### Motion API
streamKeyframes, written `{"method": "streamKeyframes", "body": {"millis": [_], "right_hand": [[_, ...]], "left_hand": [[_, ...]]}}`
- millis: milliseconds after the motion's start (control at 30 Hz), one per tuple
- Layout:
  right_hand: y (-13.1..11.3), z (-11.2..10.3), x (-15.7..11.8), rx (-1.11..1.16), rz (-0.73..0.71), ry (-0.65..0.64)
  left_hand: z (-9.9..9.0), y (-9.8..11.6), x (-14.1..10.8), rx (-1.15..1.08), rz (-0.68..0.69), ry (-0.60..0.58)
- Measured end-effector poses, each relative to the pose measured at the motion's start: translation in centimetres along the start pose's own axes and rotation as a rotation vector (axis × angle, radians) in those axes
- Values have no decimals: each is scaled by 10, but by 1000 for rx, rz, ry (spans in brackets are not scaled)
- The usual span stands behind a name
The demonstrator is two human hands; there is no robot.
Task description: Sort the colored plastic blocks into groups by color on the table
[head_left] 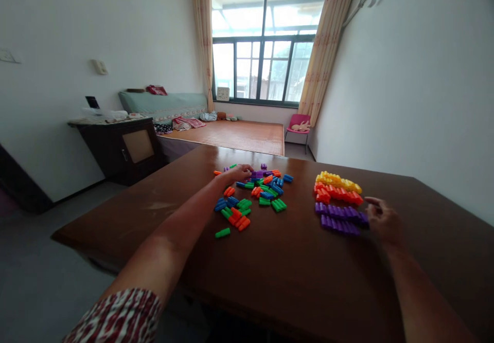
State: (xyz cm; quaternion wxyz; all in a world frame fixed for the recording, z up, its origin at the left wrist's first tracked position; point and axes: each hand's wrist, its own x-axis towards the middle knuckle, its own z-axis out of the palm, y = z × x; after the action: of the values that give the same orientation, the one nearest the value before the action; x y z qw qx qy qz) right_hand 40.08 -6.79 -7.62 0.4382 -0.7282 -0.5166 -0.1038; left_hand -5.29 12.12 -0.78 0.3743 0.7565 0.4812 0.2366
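My left hand reaches to the far side of a mixed pile of plastic pieces. Its fingers touch or lie beside some purple pieces; whether it grips one is too small to tell. Around it lie green pieces, blue pieces and orange pieces. On the right, pieces stand in rows by colour: yellow, orange and two purple rows. My right hand is at the right end of the purple rows, fingers partly curled; what it holds, if anything, is hidden.
The brown table spans the foreground. A lone green piece lies near the pile's front. Behind are a bed, a dark cabinet on the left and a pink chair by the window.
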Motion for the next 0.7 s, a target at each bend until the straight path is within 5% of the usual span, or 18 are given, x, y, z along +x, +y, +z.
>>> {"method": "streamKeyframes", "body": {"millis": [167, 300, 467, 600, 700], "right_hand": [[-72, -4, -19, 366, -52, -276], [-98, -5, -27, 614, -72, -516], [-84, -28, -17, 710, 13, -547], [-54, -51, -7, 748, 194, -479], [-36, -56, -5, 741, 292, -410]], "left_hand": [[64, 63, -3, -270, 222, -315], [122, 114, -12, -281, 390, -417], [174, 144, -12, -400, 418, -361], [197, 142, -11, -489, 346, -226], [205, 133, -13, -474, 318, -258]]}}
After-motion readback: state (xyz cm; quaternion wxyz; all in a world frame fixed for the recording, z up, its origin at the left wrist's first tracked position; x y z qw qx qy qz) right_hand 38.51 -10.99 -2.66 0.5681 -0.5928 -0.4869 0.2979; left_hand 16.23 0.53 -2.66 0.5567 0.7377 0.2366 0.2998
